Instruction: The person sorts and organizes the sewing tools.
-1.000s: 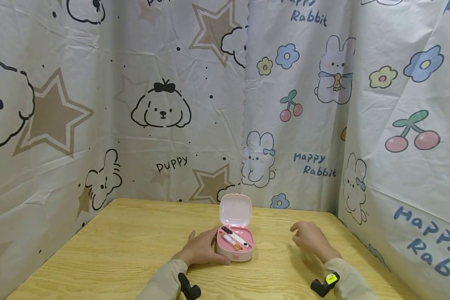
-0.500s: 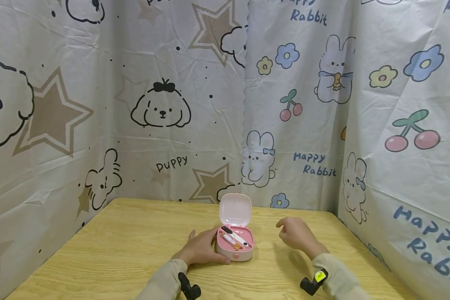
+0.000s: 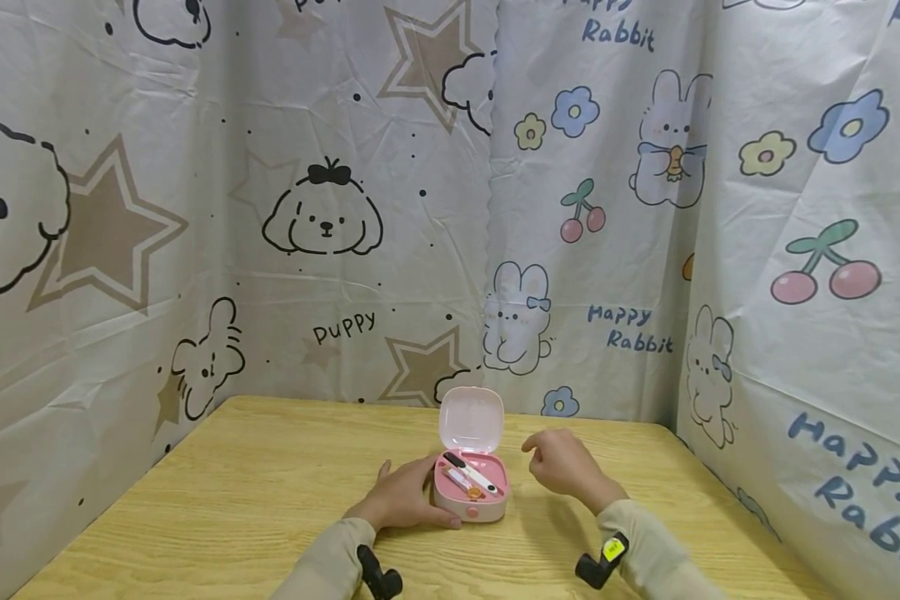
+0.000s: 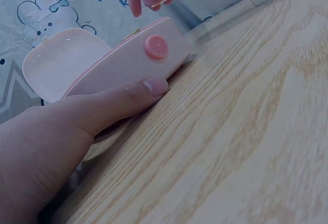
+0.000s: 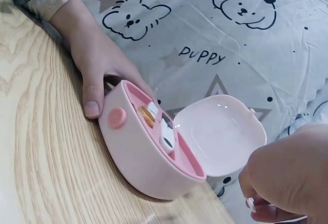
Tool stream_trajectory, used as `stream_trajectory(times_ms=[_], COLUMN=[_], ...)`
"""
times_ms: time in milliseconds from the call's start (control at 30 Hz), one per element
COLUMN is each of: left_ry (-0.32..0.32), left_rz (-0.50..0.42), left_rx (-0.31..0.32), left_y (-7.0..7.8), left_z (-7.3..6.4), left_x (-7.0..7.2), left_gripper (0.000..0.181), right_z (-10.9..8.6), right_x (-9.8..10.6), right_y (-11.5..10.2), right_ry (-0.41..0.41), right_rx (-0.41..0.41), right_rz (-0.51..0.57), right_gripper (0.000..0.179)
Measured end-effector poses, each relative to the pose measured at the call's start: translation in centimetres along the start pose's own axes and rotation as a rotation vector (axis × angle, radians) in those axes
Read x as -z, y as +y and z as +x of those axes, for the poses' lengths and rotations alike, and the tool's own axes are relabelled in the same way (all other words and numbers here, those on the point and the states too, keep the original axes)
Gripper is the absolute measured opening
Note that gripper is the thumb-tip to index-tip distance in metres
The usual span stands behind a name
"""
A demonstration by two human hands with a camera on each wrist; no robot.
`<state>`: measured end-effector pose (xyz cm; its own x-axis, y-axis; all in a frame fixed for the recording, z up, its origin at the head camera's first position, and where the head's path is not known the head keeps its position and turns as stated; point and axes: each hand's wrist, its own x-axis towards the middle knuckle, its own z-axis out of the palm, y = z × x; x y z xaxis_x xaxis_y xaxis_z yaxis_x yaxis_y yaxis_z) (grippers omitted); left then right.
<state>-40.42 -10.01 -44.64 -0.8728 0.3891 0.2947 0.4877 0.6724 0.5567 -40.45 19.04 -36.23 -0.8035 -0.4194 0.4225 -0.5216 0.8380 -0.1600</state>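
A small pink box [image 3: 487, 513] with a round pink button stands on the table, its pale lid [image 3: 471, 419] raised. My left hand [image 3: 401, 498] holds the box from its left side, thumb along the front and fingers round the side. Inside the box lie a white stick [image 3: 482, 480] with a black end and a small orange round piece [image 3: 474, 493]. To the right of the box, above the table, my right hand [image 3: 566, 467] has its fingers curled. It pinches a thin whitish piece [image 4: 162, 2], its kind unclear, mostly hidden by the fingers.
The yellow wood-grain table [image 3: 270, 467] runs back to printed curtains [image 3: 330, 292], which hang behind it and along both sides. A black wrist camera [image 3: 378, 575] is strapped on the left sleeve, another camera [image 3: 602, 562] on the right.
My right hand has moved left, closer to the box, its fingers still curled. The left hand and the box have stayed where they were.
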Motion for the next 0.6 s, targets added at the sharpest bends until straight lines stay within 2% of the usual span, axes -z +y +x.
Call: stream_trajectory(times_ms=[400, 600], left_ry=[-0.010, -0.008], left_rz=[-0.007, 0.008], left_rx=[0.011, 0.014], left_y=[0.2, 0.2], left_z=[-0.1, -0.2], left_x=[0.1, 0.1], left_gripper=[0.111, 0.114], right_z=[1.0, 1.4], right_x=[-0.8, -1.2], right_y=[-2.1, -2.7], right_ry=[-0.045, -0.076], right_rx=[0.039, 0.031], right_rz=[0.022, 0.030], right_gripper=[0.027, 0.027])
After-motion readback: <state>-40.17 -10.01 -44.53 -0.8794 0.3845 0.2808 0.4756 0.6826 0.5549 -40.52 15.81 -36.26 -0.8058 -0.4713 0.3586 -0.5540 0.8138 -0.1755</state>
